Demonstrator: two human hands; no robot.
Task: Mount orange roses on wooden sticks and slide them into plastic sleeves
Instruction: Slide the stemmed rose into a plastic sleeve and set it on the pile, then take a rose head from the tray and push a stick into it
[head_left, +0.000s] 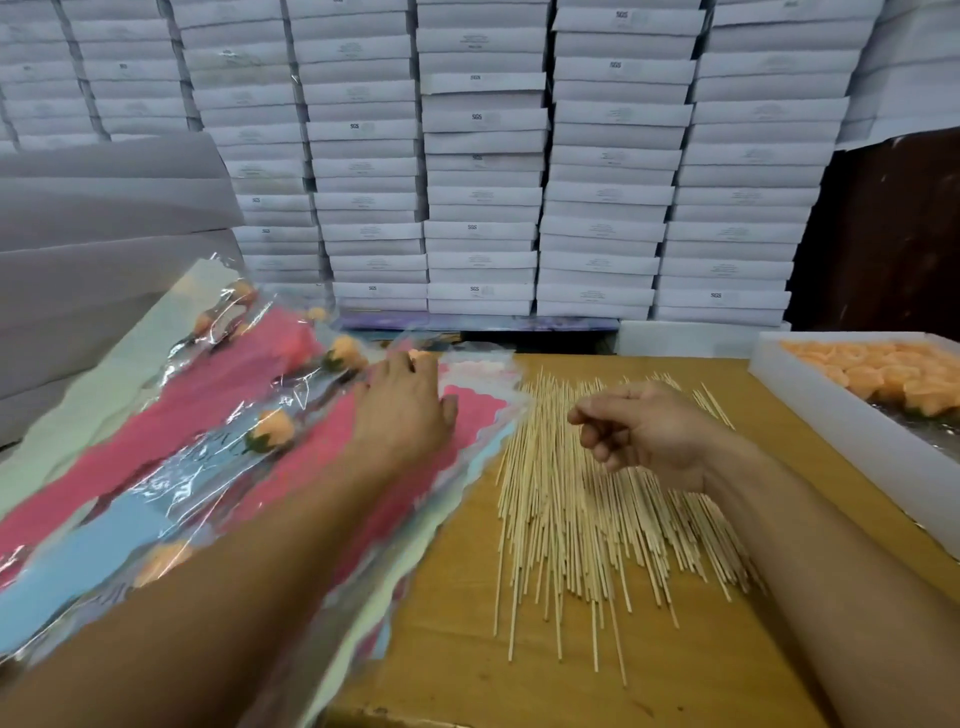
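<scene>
Left hand (402, 410) flat on blurred plastic sleeves (208, 441), right hand (644, 431) curled over wooden sticks (587, 519), contents unclear

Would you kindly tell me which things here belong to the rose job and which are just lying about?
Belongs to the job:
wooden sticks
tray of orange roses
plastic sleeves
sleeved roses

Just lying about:
stacked white boxes
grey sheets

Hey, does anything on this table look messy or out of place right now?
Nothing looks damaged or spilled. The wooden sticks lie in a loose fanned pile, not a neat bundle, with a few strays at the near edge. The plastic sleeves overlap untidily under the left hand. Roses sit tidily in the white tray.
</scene>
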